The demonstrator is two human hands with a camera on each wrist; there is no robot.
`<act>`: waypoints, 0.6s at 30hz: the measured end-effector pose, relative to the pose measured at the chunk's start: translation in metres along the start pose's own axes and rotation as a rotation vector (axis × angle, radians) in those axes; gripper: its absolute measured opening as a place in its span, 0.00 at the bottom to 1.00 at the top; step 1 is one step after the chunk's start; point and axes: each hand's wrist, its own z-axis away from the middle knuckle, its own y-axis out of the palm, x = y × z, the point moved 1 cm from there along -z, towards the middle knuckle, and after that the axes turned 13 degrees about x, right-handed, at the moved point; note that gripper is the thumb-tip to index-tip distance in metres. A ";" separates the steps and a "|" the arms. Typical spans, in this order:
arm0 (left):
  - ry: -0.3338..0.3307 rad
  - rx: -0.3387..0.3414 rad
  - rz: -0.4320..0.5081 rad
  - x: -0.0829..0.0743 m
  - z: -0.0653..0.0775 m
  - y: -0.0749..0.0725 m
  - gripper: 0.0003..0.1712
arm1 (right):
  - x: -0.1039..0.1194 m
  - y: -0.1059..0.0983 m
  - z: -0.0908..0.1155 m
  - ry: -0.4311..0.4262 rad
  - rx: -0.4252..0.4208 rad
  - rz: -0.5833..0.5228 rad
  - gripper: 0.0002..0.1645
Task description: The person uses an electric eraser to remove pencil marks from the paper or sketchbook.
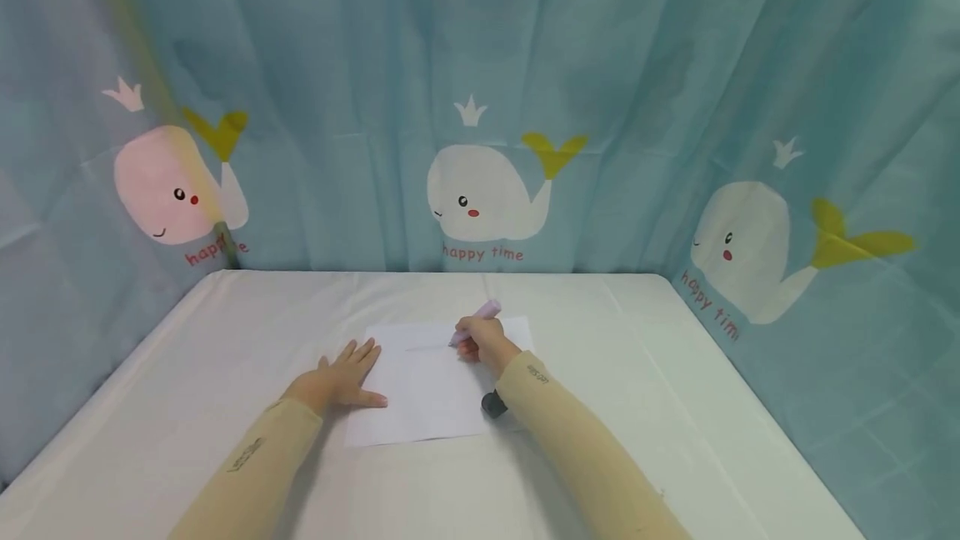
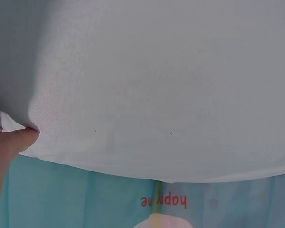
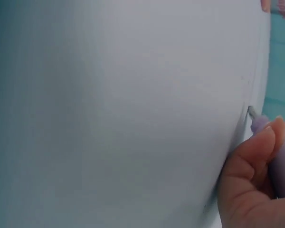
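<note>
A sheet of white paper (image 1: 420, 415) lies on the white-covered table. The left hand (image 1: 347, 377) rests with spread fingers along the paper's left edge, its thumb over the sheet. In the left wrist view only part of that hand (image 2: 12, 145) shows, at the left border. The right hand (image 1: 483, 340) grips a light purple marker (image 1: 491, 308) over the upper right of the paper, tip down. A faint line (image 1: 426, 348) runs left from the tip. In the right wrist view the thumb and a finger pinch the marker (image 3: 260, 123) near its tip.
A small dark round object (image 1: 492, 404) shows beside the right sleeve; what it is cannot be made out. The white table (image 1: 615, 407) extends around the paper. Blue curtains (image 1: 337, 107) with printed whales stand behind it and at both sides.
</note>
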 end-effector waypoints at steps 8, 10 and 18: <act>0.011 -0.006 0.003 0.001 -0.003 0.005 0.63 | -0.001 -0.005 -0.001 0.013 0.020 0.007 0.09; 0.008 -0.012 0.003 0.000 -0.003 0.005 0.63 | -0.001 -0.006 -0.002 0.007 0.022 -0.034 0.09; -0.002 -0.004 0.003 -0.002 0.003 0.003 0.63 | -0.003 -0.004 -0.005 -0.018 0.031 -0.097 0.08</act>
